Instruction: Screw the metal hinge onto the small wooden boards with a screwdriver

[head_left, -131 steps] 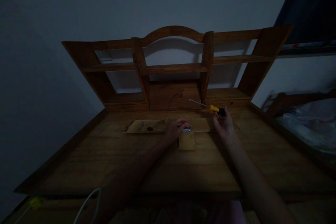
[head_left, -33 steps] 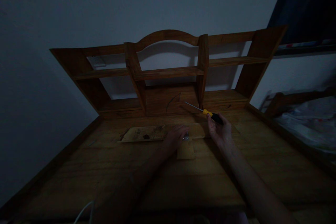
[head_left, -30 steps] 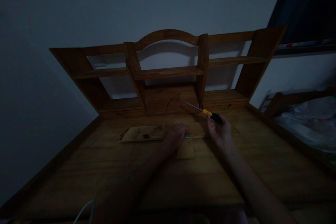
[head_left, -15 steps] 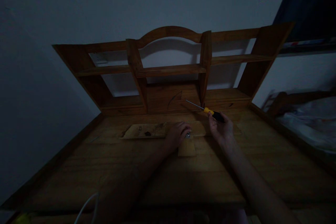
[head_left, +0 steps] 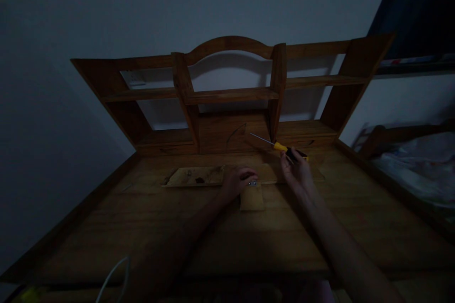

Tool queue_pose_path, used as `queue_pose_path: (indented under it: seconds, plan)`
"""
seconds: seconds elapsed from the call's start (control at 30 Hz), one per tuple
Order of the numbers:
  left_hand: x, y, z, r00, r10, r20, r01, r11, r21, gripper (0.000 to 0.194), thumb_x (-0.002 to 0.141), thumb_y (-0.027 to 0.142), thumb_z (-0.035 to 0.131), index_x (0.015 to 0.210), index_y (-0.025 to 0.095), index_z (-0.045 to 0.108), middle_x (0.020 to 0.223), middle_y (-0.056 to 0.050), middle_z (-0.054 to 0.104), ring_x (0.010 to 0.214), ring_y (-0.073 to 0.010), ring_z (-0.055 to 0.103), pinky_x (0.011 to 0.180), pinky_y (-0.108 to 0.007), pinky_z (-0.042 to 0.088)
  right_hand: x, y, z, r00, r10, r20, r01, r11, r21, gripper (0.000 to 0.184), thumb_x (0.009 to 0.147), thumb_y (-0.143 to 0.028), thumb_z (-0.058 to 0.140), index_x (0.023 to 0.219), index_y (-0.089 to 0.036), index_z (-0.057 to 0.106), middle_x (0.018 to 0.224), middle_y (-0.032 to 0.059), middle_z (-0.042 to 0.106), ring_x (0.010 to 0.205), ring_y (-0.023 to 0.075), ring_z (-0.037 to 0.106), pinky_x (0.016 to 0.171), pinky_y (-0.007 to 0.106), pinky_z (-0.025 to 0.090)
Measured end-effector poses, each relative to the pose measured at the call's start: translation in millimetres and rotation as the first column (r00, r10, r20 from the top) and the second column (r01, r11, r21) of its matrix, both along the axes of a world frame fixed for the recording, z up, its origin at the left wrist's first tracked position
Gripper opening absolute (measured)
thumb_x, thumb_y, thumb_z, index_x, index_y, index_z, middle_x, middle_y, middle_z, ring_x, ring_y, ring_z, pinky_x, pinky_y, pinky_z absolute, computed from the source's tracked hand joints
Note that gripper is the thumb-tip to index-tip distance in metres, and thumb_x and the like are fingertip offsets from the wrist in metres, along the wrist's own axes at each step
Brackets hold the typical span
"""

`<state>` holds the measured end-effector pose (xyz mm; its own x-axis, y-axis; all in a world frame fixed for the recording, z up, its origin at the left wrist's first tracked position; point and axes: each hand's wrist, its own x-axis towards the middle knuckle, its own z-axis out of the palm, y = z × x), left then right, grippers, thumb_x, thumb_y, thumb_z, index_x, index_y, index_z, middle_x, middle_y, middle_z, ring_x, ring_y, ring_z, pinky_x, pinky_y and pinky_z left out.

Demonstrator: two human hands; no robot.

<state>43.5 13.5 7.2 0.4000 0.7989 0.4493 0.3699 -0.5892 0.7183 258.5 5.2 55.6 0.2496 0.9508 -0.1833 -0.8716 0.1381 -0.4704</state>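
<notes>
My right hand (head_left: 297, 166) grips a screwdriver (head_left: 280, 147) with a yellow and black handle, raised above the desk. Its thin metal shaft points up and to the left, apart from the boards. My left hand (head_left: 237, 182) lies on a long wooden board (head_left: 194, 176), fingers bent and thumb close to them. Right at those fingertips is a small shiny metal bracket (head_left: 252, 183), where a short wooden piece (head_left: 252, 199) meets the long board. Whatever the left fingertips pinch is too small and dark to make out.
Behind the boards, a wooden shelf unit (head_left: 232, 97) stands on the desk (head_left: 149, 227) against the wall. A white cable (head_left: 111, 274) hangs at the front left edge. Bedding (head_left: 421, 165) lies off to the right. The room is dim.
My right hand and the screwdriver have shifted slightly left, the handle turned a little in the fingers. The short wooden piece and bracket sit slightly further left in view. My left hand stays on the board.
</notes>
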Motion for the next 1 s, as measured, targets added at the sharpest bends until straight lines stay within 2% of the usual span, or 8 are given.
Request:
queue_pose_path:
  seconds: [0.1,0.2,0.3,0.4,0.53,0.6,0.73,1.0]
  plan:
    - [2,1,-3.1,0.999,0.030,0.027,-0.029,0.999,-0.035,0.015,0.083,0.031,0.069,0.095,0.022,0.073,0.099,-0.003,0.074,0.096,-0.0186,0.068,0.091,-0.033,0.052,1,2,27.2,0.996,-0.017,0.089,0.012,0.998,0.062,0.005,0.087,-0.008,0.061,0.084,-0.012,0.064,0.070,0.0009,0.068,0.059,0.0071,0.065,0.055,0.011,0.055]
    - [3,2,-4.3,0.995,0.046,0.088,-0.041,0.997,-0.058,0.013,0.081,0.031,0.071,0.090,0.021,0.072,0.107,-0.003,0.073,0.099,-0.0181,0.068,0.093,-0.033,0.051,6,0,81.3,0.965,-0.101,0.240,0.048,0.974,0.220,0.013,0.075,-0.013,0.076,0.084,-0.012,0.067,0.074,0.0001,0.069,0.060,0.0082,0.063,0.053,0.014,0.054]
    - [4,1,-2.9,0.993,0.039,0.108,-0.030,0.996,-0.084,0.014,0.082,0.033,0.071,0.089,0.021,0.071,0.105,-0.002,0.074,0.095,-0.0176,0.069,0.092,-0.033,0.052,5,-4,143.8,0.638,-0.364,0.679,0.034,0.894,0.447,0.019,0.074,-0.025,0.079,0.083,-0.011,0.070,0.078,0.0033,0.069,0.066,0.0110,0.064,0.052,0.017,0.048]
    - [4,1,-3.0,0.993,0.038,0.112,-0.021,0.989,-0.148,0.017,0.082,0.035,0.070,0.088,0.019,0.071,0.096,-0.003,0.075,0.087,-0.0173,0.071,0.084,-0.031,0.054,-7,-11,182.6,0.282,-0.461,0.841,-0.066,0.865,0.497,0.020,0.076,-0.033,0.075,0.080,-0.014,0.067,0.066,-0.0004,0.061,0.059,0.0112,0.057,0.053,0.023,0.045]
    - [5,5,-9.6,0.991,0.041,0.130,-0.010,0.974,-0.227,0.020,0.080,0.036,0.072,0.090,0.018,0.071,0.090,-0.004,0.076,0.084,-0.0178,0.071,0.078,-0.027,0.055,-31,-17,179.4,-0.129,-0.570,0.811,-0.031,0.820,0.571,0.029,0.072,-0.035,0.074,0.091,-0.020,0.059,0.080,0.0029,0.063,0.072,0.0205,0.059,0.063,0.033,0.046]
    - [6,7,-13.0,0.988,0.019,0.153,0.017,0.973,-0.230,0.020,0.081,0.036,0.071,0.090,0.018,0.072,0.089,-0.005,0.075,0.084,-0.0180,0.072,0.077,-0.027,0.055,-41,-17,166.6,-0.244,-0.527,0.814,-0.090,0.848,0.522,0.030,0.074,-0.035,0.069,0.096,-0.021,0.054,0.081,0.0030,0.062,0.073,0.0219,0.059,0.065,0.033,0.044]
    - [7,6,-12.4,0.984,-0.001,0.179,0.041,0.974,-0.222,0.020,0.081,0.034,0.071,0.091,0.018,0.073,0.090,-0.005,0.076,0.084,-0.0179,0.072,0.076,-0.026,0.054,-49,-11,150.3,-0.325,-0.471,0.820,-0.225,0.881,0.417,0.030,0.076,-0.034,0.065,0.098,-0.022,0.050,0.078,0.0012,0.060,0.071,0.0204,0.058,0.064,0.031,0.041]
    - [6,-2,0.1,0.988,0.022,0.151,0.009,0.980,-0.200,0.016,0.082,0.031,0.070,0.089,0.018,0.076,0.092,-0.004,0.076,0.085,-0.0179,0.071,0.081,-0.027,0.054,-37,3,146.5,-0.382,-0.385,0.840,-0.447,0.873,0.196,0.032,0.074,-0.041,0.071,0.088,-0.022,0.050,0.073,-0.0011,0.059,0.063,0.0153,0.055,0.055,0.026,0.037]
